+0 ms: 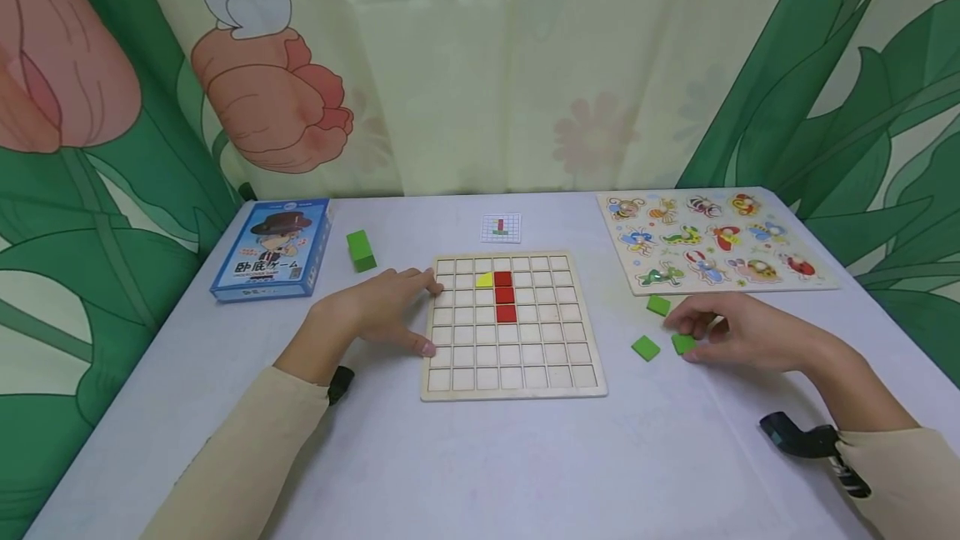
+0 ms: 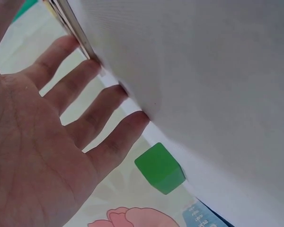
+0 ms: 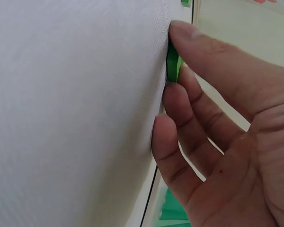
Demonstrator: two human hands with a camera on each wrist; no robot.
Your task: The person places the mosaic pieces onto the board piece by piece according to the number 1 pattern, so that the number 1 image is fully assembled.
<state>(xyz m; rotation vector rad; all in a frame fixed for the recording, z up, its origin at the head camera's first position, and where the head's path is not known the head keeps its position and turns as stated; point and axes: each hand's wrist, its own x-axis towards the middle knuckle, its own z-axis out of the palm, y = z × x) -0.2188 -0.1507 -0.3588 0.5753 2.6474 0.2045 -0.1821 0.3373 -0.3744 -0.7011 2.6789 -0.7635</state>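
Note:
A wooden grid board (image 1: 465, 357) lies mid-table, with a column of red squares (image 1: 506, 295) and one yellow piece (image 1: 484, 279) beside the top red one. My left hand (image 1: 382, 307) rests with thumb and fingertips at the board's left edge, its fingers spread and fairly straight in the left wrist view. To the right of the board, my right hand (image 1: 738, 332) pinches a flat green tile (image 3: 173, 64) between thumb and fingers, low at the tabletop. Close by lie two more green tiles, one nearer the board (image 1: 645, 347) and one farther back (image 1: 658, 305).
Behind the board lies a small pattern card (image 1: 501, 228). A green block (image 1: 361, 251) stands at the back left, next to a blue game box (image 1: 273, 248). An insect puzzle board (image 1: 712, 240) occupies the back right. A printed curtain (image 1: 465, 65) hangs behind the table.

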